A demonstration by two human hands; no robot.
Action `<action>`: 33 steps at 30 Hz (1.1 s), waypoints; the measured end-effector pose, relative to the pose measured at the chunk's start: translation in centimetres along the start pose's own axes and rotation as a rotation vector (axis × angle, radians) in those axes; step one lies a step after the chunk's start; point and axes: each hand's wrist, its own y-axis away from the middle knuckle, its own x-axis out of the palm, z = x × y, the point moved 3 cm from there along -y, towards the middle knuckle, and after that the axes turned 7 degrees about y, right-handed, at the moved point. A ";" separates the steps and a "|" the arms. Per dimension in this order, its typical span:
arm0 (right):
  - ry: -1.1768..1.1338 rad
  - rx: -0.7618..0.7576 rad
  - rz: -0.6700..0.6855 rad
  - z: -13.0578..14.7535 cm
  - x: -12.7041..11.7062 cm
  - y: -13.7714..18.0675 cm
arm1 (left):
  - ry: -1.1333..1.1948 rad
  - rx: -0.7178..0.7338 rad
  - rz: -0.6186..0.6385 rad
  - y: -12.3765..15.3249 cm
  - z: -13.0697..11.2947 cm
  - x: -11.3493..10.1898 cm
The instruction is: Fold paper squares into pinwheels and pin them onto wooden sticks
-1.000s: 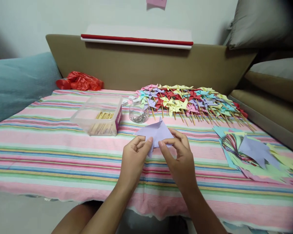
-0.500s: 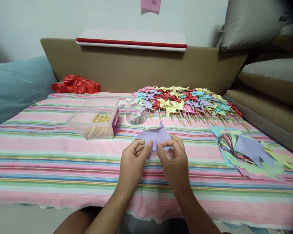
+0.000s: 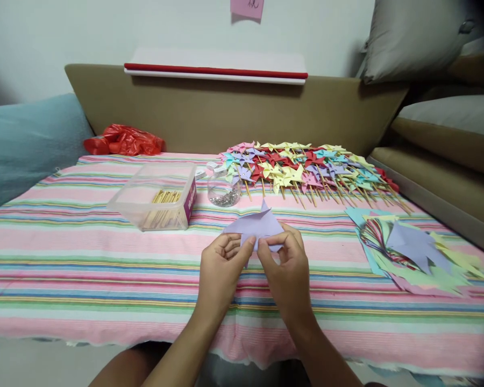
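Observation:
A lilac paper piece (image 3: pixel 255 223), partly folded with points sticking up, is held just above the striped tablecloth (image 3: pixel 84 258). My left hand (image 3: pixel 221 271) pinches its near left edge between thumb and fingers. My right hand (image 3: pixel 287 271) pinches the near right edge, thumb close to the left thumb. Behind lies a wide spread of finished paper pinwheels on wooden sticks (image 3: pixel 302 169) in several colours.
A clear plastic box of wooden sticks (image 3: pixel 157 196) stands left of centre, with a small clear jar of silver pins (image 3: pixel 224 189) beside it. A stack of cut coloured paper (image 3: pixel 417 252) lies at right. A red plastic bag (image 3: pixel 123 141) sits at the back left.
Both hands have drawn a little closer together on the lilac paper, folding its near edge inward. The view has shifted slightly; nothing else on the table has moved.

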 end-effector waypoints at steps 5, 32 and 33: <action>-0.141 0.055 0.006 0.6 0.0 -0.1 | -0.046 0.044 -0.003 -0.2 0.0 -0.3; -0.275 0.334 0.364 -0.4 -1.4 -1.6 | -0.186 -0.029 0.292 -1.0 -1.8 -1.3; -0.362 0.389 0.309 -0.4 -1.2 -1.4 | -0.141 -0.029 0.270 -1.0 -1.7 -1.3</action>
